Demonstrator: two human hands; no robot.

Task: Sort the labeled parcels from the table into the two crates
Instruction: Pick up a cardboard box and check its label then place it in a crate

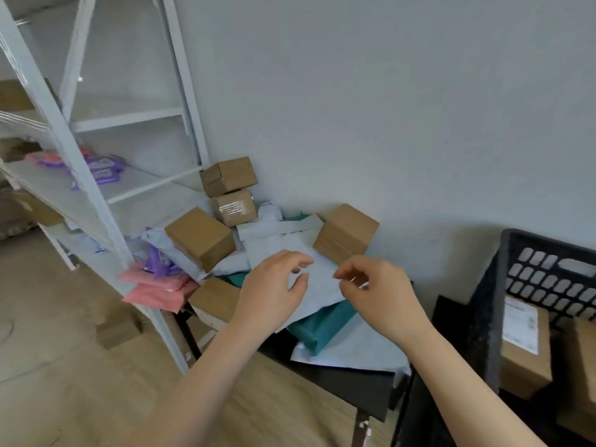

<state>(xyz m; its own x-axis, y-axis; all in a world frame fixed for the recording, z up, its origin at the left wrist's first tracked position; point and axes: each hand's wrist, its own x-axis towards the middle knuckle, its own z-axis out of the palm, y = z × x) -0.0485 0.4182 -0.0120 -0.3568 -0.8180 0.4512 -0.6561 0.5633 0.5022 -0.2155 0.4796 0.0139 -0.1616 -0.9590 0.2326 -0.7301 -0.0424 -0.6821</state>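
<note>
Centre frame: going for mailer (283, 246).
My left hand (274, 285) loosely curled, empty; right hand (374, 285): pinch unclear. Grip both edges, read label.

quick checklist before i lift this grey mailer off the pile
1. Grip on grey mailer: cannot tell; left hand and right hand curl over it, pinch unclear.
2. Label visible: not ok; none shows on its upper face.
3. Mailer free: cannot tell; brown box sits at its far edge.
4. Black crate has room: ok; its labelled box lies low inside.
5. Second crate in view: not ok.
</note>
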